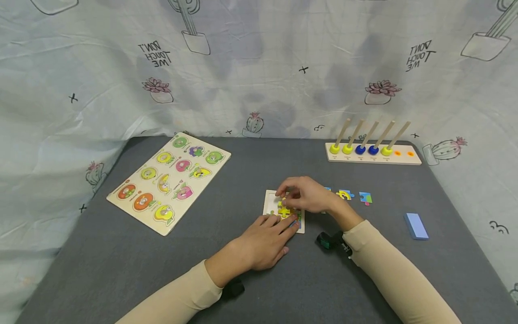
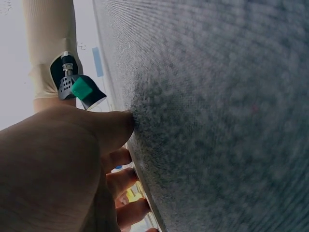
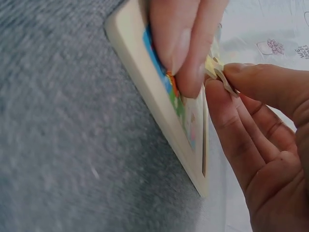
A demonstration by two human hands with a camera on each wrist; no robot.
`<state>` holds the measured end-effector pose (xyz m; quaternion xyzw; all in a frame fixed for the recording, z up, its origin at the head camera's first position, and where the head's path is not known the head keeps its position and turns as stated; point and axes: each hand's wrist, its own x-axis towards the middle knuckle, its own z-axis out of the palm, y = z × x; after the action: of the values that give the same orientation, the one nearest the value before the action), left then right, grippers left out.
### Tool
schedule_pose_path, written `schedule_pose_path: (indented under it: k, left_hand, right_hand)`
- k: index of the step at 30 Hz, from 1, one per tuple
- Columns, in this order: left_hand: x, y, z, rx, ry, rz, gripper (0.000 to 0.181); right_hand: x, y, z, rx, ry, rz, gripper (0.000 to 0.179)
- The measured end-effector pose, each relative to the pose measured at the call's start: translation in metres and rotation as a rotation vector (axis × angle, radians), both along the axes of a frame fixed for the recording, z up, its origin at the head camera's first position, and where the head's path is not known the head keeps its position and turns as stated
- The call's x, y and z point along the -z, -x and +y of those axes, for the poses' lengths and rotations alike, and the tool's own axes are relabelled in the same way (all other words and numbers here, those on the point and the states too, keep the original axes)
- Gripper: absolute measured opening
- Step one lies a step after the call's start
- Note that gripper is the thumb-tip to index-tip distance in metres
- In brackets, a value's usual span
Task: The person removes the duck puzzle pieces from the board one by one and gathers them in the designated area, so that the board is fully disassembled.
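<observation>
A small jigsaw puzzle tray (image 1: 270, 198) with a pale wooden rim lies mid-table, and colourful pieces show inside it. My right hand (image 1: 308, 193) is over its far right part. Between thumb and forefinger it pinches a yellow jigsaw piece (image 3: 224, 79), tilted and partly covered by the fingertips in the right wrist view. Fingers extended, my left hand (image 1: 263, 243) rests on the near part of the tray and touches the pieces there. The left wrist view shows its thumb (image 2: 118, 128) by the grey tabletop.
Loose jigsaw pieces (image 1: 366, 198) lie right of the tray, some partly behind my right hand. A blue block (image 1: 416, 226) is further right. A fruit puzzle board (image 1: 170, 180) lies at left. At back right stands a peg board (image 1: 374, 158) with yellow and blue beads.
</observation>
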<state>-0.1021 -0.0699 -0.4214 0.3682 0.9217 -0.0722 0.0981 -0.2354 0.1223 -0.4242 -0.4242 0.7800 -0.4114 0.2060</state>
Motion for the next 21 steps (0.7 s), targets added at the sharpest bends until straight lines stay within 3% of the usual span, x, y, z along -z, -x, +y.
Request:
schedule_pose_path:
  k: [21]
  left_hand:
    - [0.002, 0.0, -0.003, -0.004, -0.024, -0.015, 0.062]
  right_hand:
    - [-0.024, -0.005, 0.034, 0.081, -0.002, 0.024, 0.019]
